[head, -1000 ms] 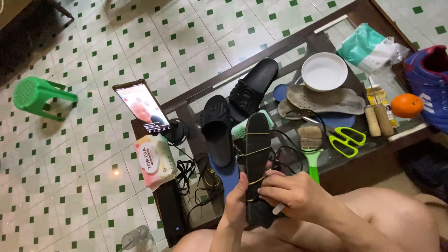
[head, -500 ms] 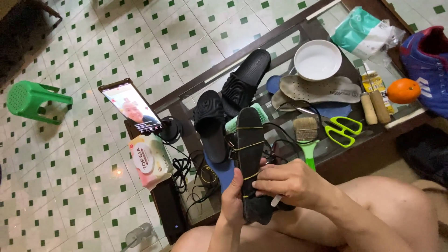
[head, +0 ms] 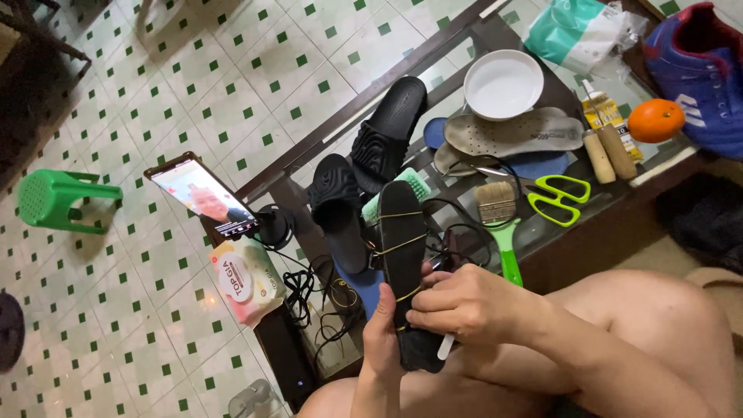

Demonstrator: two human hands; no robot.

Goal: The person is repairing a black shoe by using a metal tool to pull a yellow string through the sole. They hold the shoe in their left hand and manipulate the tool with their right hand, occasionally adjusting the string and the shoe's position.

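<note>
My left hand (head: 381, 333) grips a black shoe sole (head: 404, 240) from below, holding it upright over my lap. Thin yellow rubber bands wrap across the sole in a few places. My right hand (head: 464, 306) closes over the sole's lower part from the right, fingers at one of the bands, and a thin white stick (head: 445, 347) pokes out beneath it.
A glass-topped low table (head: 619, 205) holds two black slides (head: 387, 131), a white bowl (head: 503, 83), grey insoles (head: 515, 133), green scissors (head: 561, 197), a green-handled brush (head: 501, 224), an orange (head: 655, 120), and cables. A phone on a stand (head: 203, 197), a wipes pack (head: 238, 279) and a green stool (head: 54, 201) are at left.
The view has shifted slightly; the sole stands a little more upright. My right hand has slid lower on it, staying on the bands. My left hand keeps its hold.
</note>
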